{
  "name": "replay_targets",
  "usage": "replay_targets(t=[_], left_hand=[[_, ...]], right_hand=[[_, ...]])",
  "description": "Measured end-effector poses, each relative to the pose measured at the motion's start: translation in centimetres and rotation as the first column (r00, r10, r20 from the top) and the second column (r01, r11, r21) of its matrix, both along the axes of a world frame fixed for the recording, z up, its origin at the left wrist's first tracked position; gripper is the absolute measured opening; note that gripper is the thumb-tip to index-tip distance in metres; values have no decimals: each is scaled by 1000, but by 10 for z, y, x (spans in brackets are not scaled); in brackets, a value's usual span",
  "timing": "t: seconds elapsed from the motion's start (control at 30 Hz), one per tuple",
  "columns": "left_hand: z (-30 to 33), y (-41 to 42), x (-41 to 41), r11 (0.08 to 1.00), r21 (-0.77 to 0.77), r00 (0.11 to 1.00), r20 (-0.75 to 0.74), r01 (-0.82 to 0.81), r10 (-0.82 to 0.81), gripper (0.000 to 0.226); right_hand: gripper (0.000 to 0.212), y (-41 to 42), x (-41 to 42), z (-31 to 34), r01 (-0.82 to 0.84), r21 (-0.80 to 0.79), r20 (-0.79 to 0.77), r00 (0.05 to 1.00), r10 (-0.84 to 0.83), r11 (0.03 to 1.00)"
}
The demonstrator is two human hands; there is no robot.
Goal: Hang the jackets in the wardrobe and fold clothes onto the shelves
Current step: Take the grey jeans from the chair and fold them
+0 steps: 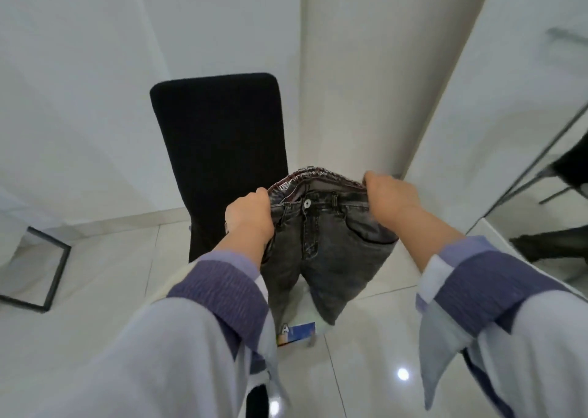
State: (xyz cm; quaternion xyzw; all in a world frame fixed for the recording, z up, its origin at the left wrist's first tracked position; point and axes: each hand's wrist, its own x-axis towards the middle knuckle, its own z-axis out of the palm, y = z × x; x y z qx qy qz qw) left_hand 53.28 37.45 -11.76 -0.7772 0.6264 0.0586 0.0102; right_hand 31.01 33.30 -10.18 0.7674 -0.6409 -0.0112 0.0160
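While the wardrobe [451,68] stands off to my right with its pale panels, and the black chair [219,150] faces me just beyond my reach, the dark grey jeans [321,252] hang in the air between my two hands, directly in front of my chest. Their long axis runs straight down: waistband at the top, stretched across from one hand to the other, and the two legs dropping towards the glossy tiled floor [95,290], their ends out of sight behind the fabric. The front faces me, button and fly showing in the middle. Neither hand is nearer; each has one end of the waistband, so I judge the coming fold will have to bring one side across to the other along that vertical line.

My left hand [249,215] is curled tight on the left side of the waistband, fingers tucked behind the cloth and thumb on top. My right hand [393,200] grips the right side the same way, knuckles towards me, pinching the band at its edge. A small coloured card [297,333] lies on the floor below the hanging legs.
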Motion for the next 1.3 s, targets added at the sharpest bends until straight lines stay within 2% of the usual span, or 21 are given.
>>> replay_targets(t=[0.13,0.33,0.43,0.5,0.6,0.67,0.77,0.8,0.87,0.93,1.03,1.1,1.17,1.23,1.3], left_hand=[[46,15,-62,993,-65,995,10,103,-103,37],[120,12,-160,943,-217,963,-37,254,-268,30],[156,13,-204,913,-261,928,-124,312,-352,28],[175,14,-232,900,-283,889,-225,332,-399,15],[189,10,-273,883,-328,782,-426,336,-455,7],[194,7,-302,873,-371,675,-558,318,-483,19],[202,10,-336,868,-407,526,-690,286,-497,36],[205,11,-344,871,-406,477,-729,276,-491,36],[209,14,-354,896,-374,372,-817,239,-440,31],[215,16,-363,928,-306,247,-902,211,-354,28],[223,21,-377,968,-179,130,-971,176,-203,31],[226,21,-382,978,-144,86,-984,150,-158,28],[227,23,-379,974,-145,88,-983,175,-162,29],[224,23,-371,970,-157,117,-976,185,-181,28],[221,26,-359,965,-158,113,-976,211,-184,23]], right_hand=[[38,29,-66,50,132,26,89,987,-134,991],[26,64,-141,125,263,15,277,926,-256,965],[19,79,-172,158,308,-42,361,892,-273,950],[18,90,-189,177,349,-72,456,844,-281,934],[19,104,-209,198,424,-74,661,698,-274,902],[21,110,-216,206,470,-65,788,565,-243,880],[17,119,-220,209,468,-30,938,317,-136,883],[17,124,-222,208,444,2,972,211,-107,896],[33,132,-230,203,380,100,992,30,-120,920],[47,142,-240,197,287,176,984,-30,-175,942],[43,154,-248,189,41,157,988,-11,-157,987],[56,160,-250,188,-33,116,993,34,-115,993],[69,162,-248,188,16,114,979,168,-115,993],[67,160,-245,186,141,67,947,304,-107,988],[54,156,-239,181,237,-1,941,328,-79,971]])
